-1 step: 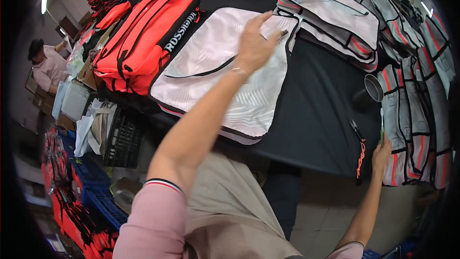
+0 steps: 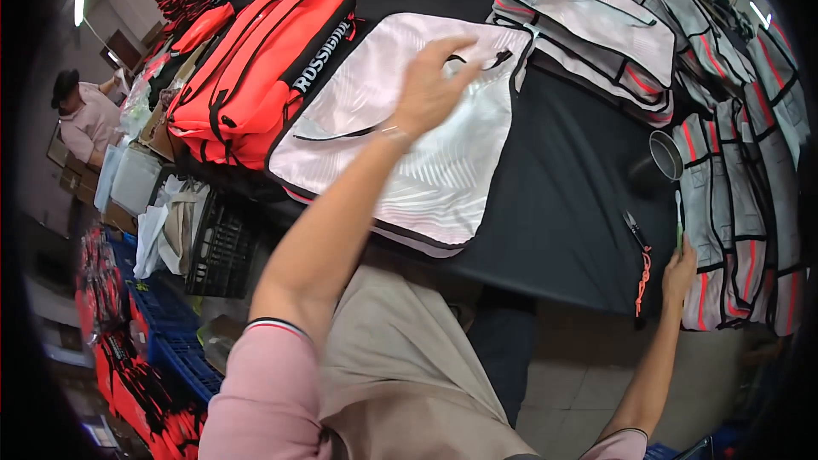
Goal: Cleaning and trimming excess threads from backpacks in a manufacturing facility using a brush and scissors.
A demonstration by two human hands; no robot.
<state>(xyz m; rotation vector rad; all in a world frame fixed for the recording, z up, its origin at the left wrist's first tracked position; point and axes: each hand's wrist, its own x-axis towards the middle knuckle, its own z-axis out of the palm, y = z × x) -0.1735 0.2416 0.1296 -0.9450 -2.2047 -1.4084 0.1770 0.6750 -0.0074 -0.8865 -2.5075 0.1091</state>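
Note:
A pale, shiny fabric bag piece (image 2: 443,196) with black piping lies flat on the dark-covered table before me. My left hand (image 2: 433,85) is over its upper part, thumb and fingers apart, holding nothing. A black zip pull (image 2: 497,59) lies just right of those fingertips. Lower on the bag runs a curved black zip, partly gaping and partly behind my wrist. By the table's right edge my right hand (image 2: 679,277) is closed around a slim tool (image 2: 679,226) with a green handle and whitish upper end; its exact kind is unclear.
Thread snips (image 2: 635,230) on an orange cord lie left of my right hand, below a dark metal cup (image 2: 665,156). Grey panels with red stripes (image 2: 724,196) line the right. A red bag (image 2: 247,77) stands left; pale bags (image 2: 588,34) are stacked at back. A co-worker (image 2: 85,115) is far left.
My left hand has moved left and a little nearer to me, away from the zip pull, which now shows fully. My right hand stays in place with the green-handled tool.

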